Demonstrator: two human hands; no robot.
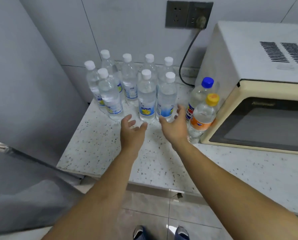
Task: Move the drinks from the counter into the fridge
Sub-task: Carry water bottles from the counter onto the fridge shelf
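Both hands are held spread and empty above the speckled counter (96, 144): the left hand (131, 129) just near of a white-capped bottle (146, 97), the right hand (175, 125) beside another (167, 99). Eight such bottles are grouped at the far left; a blue-capped bottle (201, 94) and an orange-labelled bottle (204, 115) are seen against the microwave (259, 80)

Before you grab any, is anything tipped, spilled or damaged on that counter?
Nothing stands out. The white-capped bottles, the blue-capped bottle and the orange-capped bottle all stand upright and capped, and the counter looks dry.
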